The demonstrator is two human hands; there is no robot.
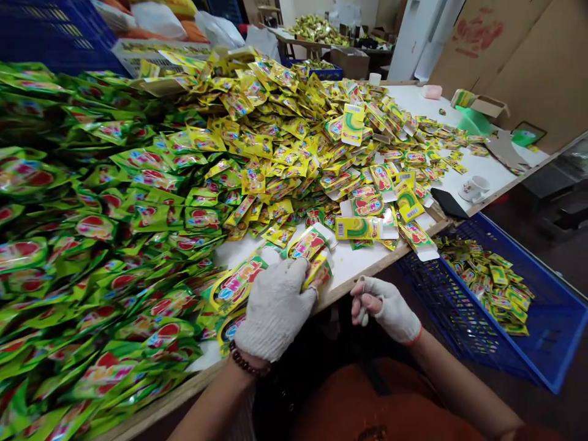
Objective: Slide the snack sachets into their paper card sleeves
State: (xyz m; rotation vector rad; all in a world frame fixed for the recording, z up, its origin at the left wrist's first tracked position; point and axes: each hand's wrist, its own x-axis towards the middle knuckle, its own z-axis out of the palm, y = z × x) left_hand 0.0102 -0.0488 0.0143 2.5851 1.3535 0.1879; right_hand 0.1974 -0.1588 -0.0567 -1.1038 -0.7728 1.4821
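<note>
My left hand (278,309), in a white knit glove, is at the table's front edge with its fingers closed on a small yellow-green box (319,269). Another small box (307,244) lies just beyond its fingertips, and a larger yellow-green packet (241,278) lies beside and partly under the hand. Just off the table edge, my right hand (384,306), in a white glove with bare fingertips, has its fingers curled together, and I see nothing in it. Several flattened or open-ended boxes (365,228) lie on the table ahead of it.
Green pouches (105,226) pile high on the left; yellow sachets (280,135) heap across the middle. On the right are a black phone-like slab (449,202) and a white cup (476,187). Below the wooden table edge (362,272), a blue crate (546,349) holds small boxes.
</note>
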